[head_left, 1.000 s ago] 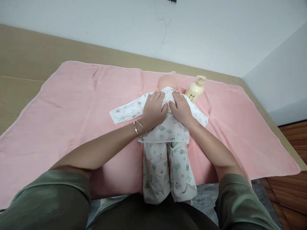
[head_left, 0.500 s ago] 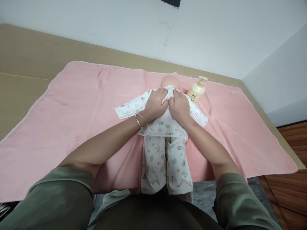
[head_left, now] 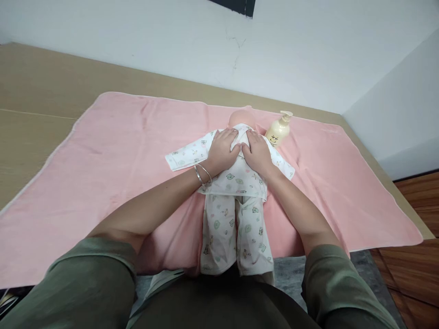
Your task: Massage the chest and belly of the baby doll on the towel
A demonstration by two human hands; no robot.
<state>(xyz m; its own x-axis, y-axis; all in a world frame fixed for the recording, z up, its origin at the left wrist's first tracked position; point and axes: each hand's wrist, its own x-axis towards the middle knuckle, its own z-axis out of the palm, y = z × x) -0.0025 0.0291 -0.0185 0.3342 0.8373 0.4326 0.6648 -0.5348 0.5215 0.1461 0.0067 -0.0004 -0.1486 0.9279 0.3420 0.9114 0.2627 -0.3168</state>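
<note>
A baby doll (head_left: 242, 118) lies on a pink blanket (head_left: 137, 137), its bald head toward the wall. It is dressed in a white printed top (head_left: 236, 180) and matching trousers (head_left: 219, 233), whose legs reach over the near edge of the blanket. My left hand (head_left: 223, 150) rests flat on the left side of the doll's upper body, fingers stretched out. Beside it my right hand (head_left: 257, 153) lies flat on the other side. The two thumbs point toward each other at the middle. Both hands hold nothing. The doll's face is not visible.
A cream pump bottle (head_left: 278, 130) stands on the blanket just right of the doll's head. The tan tabletop (head_left: 41, 68) meets a white wall (head_left: 154, 36) behind. Brown wooden furniture (head_left: 418, 274) is at the lower right.
The view has shifted slightly. Both hands stay flat on the doll's upper body, with hardly any visible movement; the doll and bottle keep their places.
</note>
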